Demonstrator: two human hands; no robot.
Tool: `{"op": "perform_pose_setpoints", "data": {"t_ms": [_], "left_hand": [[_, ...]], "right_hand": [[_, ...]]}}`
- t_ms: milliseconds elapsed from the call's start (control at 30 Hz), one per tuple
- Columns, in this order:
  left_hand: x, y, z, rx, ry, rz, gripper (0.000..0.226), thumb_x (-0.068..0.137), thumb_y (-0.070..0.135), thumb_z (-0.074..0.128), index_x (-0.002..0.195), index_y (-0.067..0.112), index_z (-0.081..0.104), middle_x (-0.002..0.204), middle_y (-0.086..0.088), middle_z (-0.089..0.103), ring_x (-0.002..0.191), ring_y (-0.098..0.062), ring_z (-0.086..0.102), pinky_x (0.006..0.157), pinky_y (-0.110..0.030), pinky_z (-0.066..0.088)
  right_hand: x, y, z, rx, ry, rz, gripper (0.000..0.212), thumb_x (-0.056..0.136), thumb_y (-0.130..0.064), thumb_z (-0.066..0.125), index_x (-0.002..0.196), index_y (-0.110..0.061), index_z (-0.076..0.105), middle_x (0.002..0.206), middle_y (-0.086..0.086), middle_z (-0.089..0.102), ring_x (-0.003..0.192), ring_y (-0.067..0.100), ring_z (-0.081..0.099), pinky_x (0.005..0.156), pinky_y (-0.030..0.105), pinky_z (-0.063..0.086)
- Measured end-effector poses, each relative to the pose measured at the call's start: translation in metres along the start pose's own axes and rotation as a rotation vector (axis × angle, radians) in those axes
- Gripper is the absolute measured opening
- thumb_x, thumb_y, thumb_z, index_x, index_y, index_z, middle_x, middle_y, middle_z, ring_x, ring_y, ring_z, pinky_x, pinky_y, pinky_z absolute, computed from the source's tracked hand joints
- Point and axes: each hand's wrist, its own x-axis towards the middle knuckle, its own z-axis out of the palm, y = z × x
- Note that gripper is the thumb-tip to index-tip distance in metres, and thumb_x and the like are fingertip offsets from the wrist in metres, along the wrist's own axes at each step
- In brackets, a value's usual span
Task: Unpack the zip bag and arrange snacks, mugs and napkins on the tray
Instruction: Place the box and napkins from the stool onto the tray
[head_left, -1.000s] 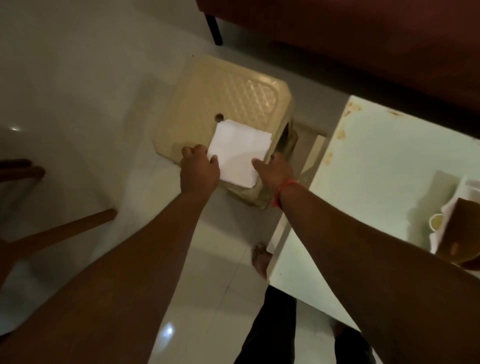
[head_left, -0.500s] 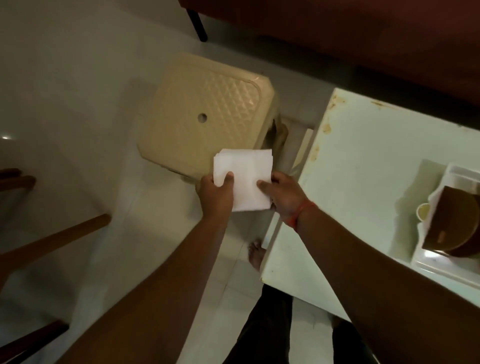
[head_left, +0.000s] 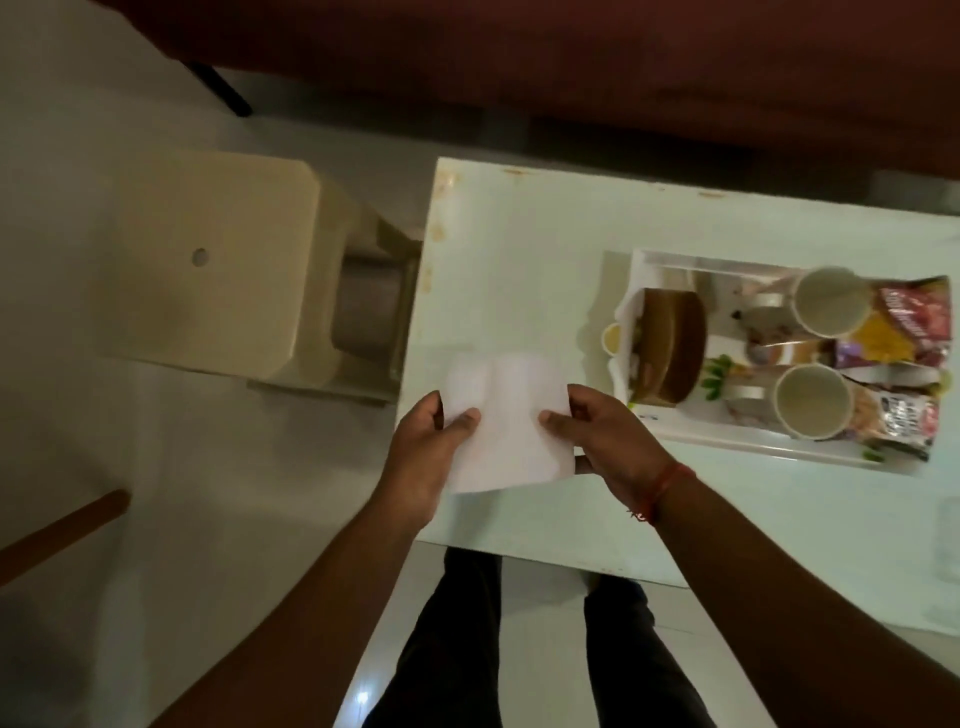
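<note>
Napkins (head_left: 506, 421): a white folded stack held over the near left corner of the desk (head_left: 519, 270), bowed up along the middle; its near edge hides part of the right palm.
Left hand (head_left: 423, 457): fingers closed on the stack's left edge, thumb on top, the other fingers hidden beneath.
Right hand (head_left: 605, 441): fingers closed on the right edge, thumb on top; a red thread circles the wrist.
Tray (head_left: 727, 441): white, on the desk well right of the napkins, holding two mugs (head_left: 826, 301), snack packets (head_left: 904, 322) and a brown round thing; packet print is too blurred to read.
Stool (head_left: 208, 260): beige, left of the desk, bare.
Since a second ago: the napkins have left the stool top and come over the desk; the tray now shows whole.
</note>
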Motion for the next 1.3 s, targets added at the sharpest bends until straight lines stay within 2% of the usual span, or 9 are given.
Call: {"op": "perform_pose_setpoints", "data": {"t_ms": [133, 233, 367, 500, 633, 800, 967, 1133, 1300], "left_hand": [[-0.021, 0.017, 0.063, 0.099, -0.026, 0.076, 0.010, 0.093, 0.019, 0.065, 0.100, 0.025, 0.068, 0.103, 0.000, 0.075, 0.098, -0.023, 0.070, 0.088, -0.050, 0.057], [-0.036, 0.027, 0.108, 0.165, -0.006, 0.117, 0.008, 0.091, 0.031, 0.062, 0.095, 0.027, 0.067, 0.101, -0.001, 0.073, 0.097, -0.024, 0.069, 0.090, -0.055, 0.056], [-0.055, 0.028, 0.165, 0.211, -0.028, 0.156, 0.022, 0.087, 0.039, 0.055, 0.094, 0.024, 0.069, 0.100, -0.006, 0.073, 0.097, -0.029, 0.069, 0.088, -0.056, 0.057], [-0.063, 0.022, 0.201, 0.123, -0.062, 0.108, 0.024, 0.100, 0.021, 0.048, 0.103, 0.021, 0.072, 0.103, -0.003, 0.075, 0.099, -0.023, 0.071, 0.085, -0.045, 0.060], [-0.070, 0.020, 0.222, 0.073, -0.073, 0.081, 0.028, 0.101, 0.016, 0.045, 0.108, 0.019, 0.072, 0.099, -0.003, 0.076, 0.096, -0.020, 0.072, 0.069, -0.033, 0.059], [-0.073, 0.020, 0.230, 0.050, -0.068, 0.099, 0.025, 0.098, 0.013, 0.047, 0.094, 0.014, 0.072, 0.090, -0.005, 0.071, 0.092, -0.022, 0.067, 0.066, -0.030, 0.057], [-0.074, 0.025, 0.226, -0.031, -0.058, -0.008, 0.033, 0.099, 0.050, 0.045, 0.111, 0.027, 0.065, 0.110, 0.001, 0.072, 0.102, -0.016, 0.068, 0.081, -0.034, 0.055], [-0.059, 0.029, 0.214, 0.349, 0.108, 0.166, 0.019, 0.093, 0.034, 0.063, 0.105, 0.020, 0.067, 0.103, -0.001, 0.073, 0.093, -0.020, 0.071, 0.080, -0.036, 0.062], [-0.033, 0.041, 0.213, 0.486, 0.154, 0.285, 0.031, 0.088, 0.028, 0.065, 0.116, 0.014, 0.064, 0.116, -0.006, 0.068, 0.100, -0.026, 0.067, 0.086, -0.045, 0.060]], "right_hand": [[-0.031, -0.014, -0.054, -0.050, 0.165, -0.170, 0.019, 0.092, -0.015, 0.068, 0.111, -0.016, 0.069, 0.107, 0.002, 0.075, 0.097, 0.022, 0.071, 0.085, 0.039, 0.059], [-0.047, -0.022, -0.079, -0.411, 0.418, -0.300, 0.028, 0.092, -0.021, 0.065, 0.120, -0.015, 0.065, 0.108, -0.003, 0.068, 0.095, 0.017, 0.064, 0.079, 0.028, 0.049], [-0.065, -0.019, -0.098, -0.736, 0.657, -0.502, 0.030, 0.091, -0.023, 0.060, 0.120, -0.014, 0.061, 0.111, 0.006, 0.065, 0.096, 0.025, 0.063, 0.077, 0.035, 0.050], [-0.072, -0.013, -0.104, -0.791, 0.685, -0.567, 0.032, 0.093, -0.020, 0.057, 0.125, -0.017, 0.061, 0.116, 0.006, 0.063, 0.096, 0.026, 0.065, 0.074, 0.040, 0.054], [-0.075, -0.004, -0.106, -0.871, 0.700, -0.607, 0.027, 0.093, -0.020, 0.058, 0.119, -0.016, 0.064, 0.110, 0.006, 0.062, 0.091, 0.026, 0.065, 0.062, 0.036, 0.055], [-0.075, 0.006, -0.105, -0.994, 0.694, -0.604, 0.032, 0.085, -0.008, 0.064, 0.116, -0.015, 0.064, 0.100, 0.007, 0.061, 0.084, 0.026, 0.062, 0.057, 0.034, 0.053], [-0.078, 0.018, -0.099, -1.049, 0.565, -0.640, 0.047, 0.084, -0.016, 0.060, 0.130, -0.016, 0.055, 0.107, 0.008, 0.060, 0.095, 0.027, 0.055, 0.081, 0.038, 0.053], [-0.087, 0.026, -0.086, -1.105, 0.547, -0.660, 0.055, 0.073, -0.019, 0.071, 0.126, -0.014, 0.057, 0.116, 0.007, 0.061, 0.104, 0.028, 0.057, 0.085, 0.042, 0.053], [-0.061, 0.027, -0.078, -1.065, 0.809, -0.602, 0.030, 0.084, -0.016, 0.068, 0.112, -0.014, 0.059, 0.104, 0.009, 0.063, 0.091, 0.028, 0.058, 0.077, 0.040, 0.051]]}}
